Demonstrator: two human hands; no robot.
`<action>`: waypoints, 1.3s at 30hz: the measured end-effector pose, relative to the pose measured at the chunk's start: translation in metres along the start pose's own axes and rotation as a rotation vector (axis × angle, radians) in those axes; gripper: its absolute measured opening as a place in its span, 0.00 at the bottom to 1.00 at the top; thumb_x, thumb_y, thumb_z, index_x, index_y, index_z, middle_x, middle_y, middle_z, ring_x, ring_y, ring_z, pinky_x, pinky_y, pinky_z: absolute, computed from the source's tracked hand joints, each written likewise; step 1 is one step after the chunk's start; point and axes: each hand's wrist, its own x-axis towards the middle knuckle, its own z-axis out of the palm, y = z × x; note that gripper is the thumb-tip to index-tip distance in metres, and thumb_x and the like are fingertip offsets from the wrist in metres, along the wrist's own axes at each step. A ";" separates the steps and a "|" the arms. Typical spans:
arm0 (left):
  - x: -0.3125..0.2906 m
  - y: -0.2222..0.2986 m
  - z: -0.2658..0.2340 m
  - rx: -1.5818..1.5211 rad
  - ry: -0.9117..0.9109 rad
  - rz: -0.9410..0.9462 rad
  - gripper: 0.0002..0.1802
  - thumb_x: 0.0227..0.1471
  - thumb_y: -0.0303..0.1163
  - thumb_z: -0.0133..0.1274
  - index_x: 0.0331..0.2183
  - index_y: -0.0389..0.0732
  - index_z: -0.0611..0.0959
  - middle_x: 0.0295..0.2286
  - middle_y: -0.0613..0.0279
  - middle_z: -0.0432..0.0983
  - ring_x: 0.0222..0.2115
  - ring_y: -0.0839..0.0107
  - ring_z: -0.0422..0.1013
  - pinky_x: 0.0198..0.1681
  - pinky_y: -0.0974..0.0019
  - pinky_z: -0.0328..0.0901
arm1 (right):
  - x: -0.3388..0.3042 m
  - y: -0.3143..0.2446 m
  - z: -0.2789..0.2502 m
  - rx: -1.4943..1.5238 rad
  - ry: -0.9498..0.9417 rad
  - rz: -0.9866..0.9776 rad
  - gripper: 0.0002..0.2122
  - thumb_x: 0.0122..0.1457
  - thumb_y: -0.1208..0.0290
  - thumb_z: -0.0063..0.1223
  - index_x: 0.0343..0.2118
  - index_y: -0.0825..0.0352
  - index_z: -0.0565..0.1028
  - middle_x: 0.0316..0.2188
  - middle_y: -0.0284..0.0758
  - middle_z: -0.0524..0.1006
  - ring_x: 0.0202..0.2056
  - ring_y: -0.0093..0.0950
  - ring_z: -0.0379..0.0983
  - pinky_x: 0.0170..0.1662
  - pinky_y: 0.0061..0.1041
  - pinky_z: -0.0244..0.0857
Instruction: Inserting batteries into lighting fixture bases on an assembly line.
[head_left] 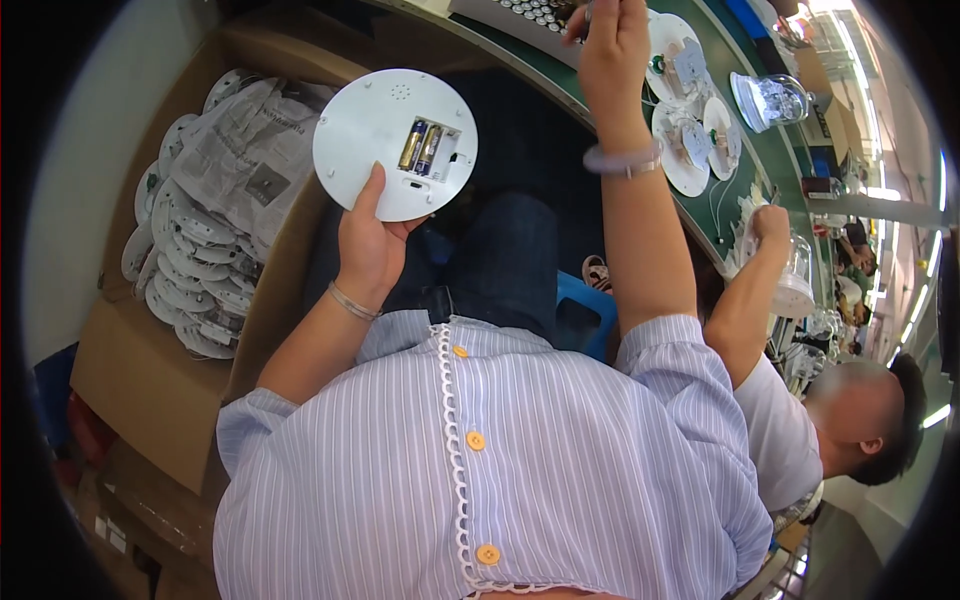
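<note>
My left hand [372,235] grips a white round lamp base [365,135] by its lower edge, thumb on its face. Two gold-and-dark batteries [421,147] sit side by side in the base's uncovered battery compartment. A small port and a cluster of tiny holes also show on that face. At the top edge of the view, my right hand [615,50] is closed beside a box of upright batteries [535,18]. What its fingers hold, if anything, cannot be made out.
Stacked white discs and a crumpled plastic bag [245,160] fill the cardboard box [150,375] on my left. More white discs with wires [683,150] lie on the green table [722,192], near a clear dome [768,102]. A co-worker [790,420] reaches in from the right.
</note>
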 end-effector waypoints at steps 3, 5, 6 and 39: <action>0.002 0.001 0.004 0.038 -0.015 -0.010 0.22 0.52 0.38 0.37 0.47 0.38 0.61 0.41 0.56 0.65 0.39 0.66 0.67 0.36 0.66 0.66 | -0.034 0.039 0.001 -0.030 -0.275 -0.050 0.09 0.54 0.69 0.41 0.33 0.67 0.71 0.19 0.28 0.69 0.22 0.19 0.66 0.28 0.15 0.60; 0.002 0.001 0.003 0.047 -0.052 -0.013 0.22 0.52 0.38 0.36 0.47 0.38 0.60 0.41 0.56 0.65 0.39 0.66 0.67 0.37 0.65 0.66 | -0.057 0.040 0.006 -0.018 -0.491 -0.221 0.08 0.54 0.70 0.43 0.30 0.68 0.71 0.18 0.27 0.68 0.20 0.15 0.62 0.25 0.11 0.56; 0.002 0.001 0.003 0.048 -0.048 -0.017 0.22 0.52 0.38 0.36 0.47 0.38 0.60 0.41 0.56 0.65 0.39 0.66 0.67 0.37 0.65 0.66 | -0.067 0.035 0.003 0.039 -0.566 -0.014 0.07 0.49 0.71 0.50 0.29 0.69 0.72 0.19 0.27 0.68 0.21 0.13 0.60 0.24 0.10 0.54; 0.003 0.023 0.015 0.070 -0.221 -0.009 0.22 0.52 0.38 0.38 0.47 0.37 0.60 0.39 0.55 0.67 0.35 0.65 0.69 0.26 0.69 0.70 | -0.095 0.046 0.010 0.645 -0.356 0.431 0.16 0.52 0.65 0.47 0.39 0.71 0.63 0.36 0.35 0.68 0.40 0.21 0.64 0.45 0.21 0.58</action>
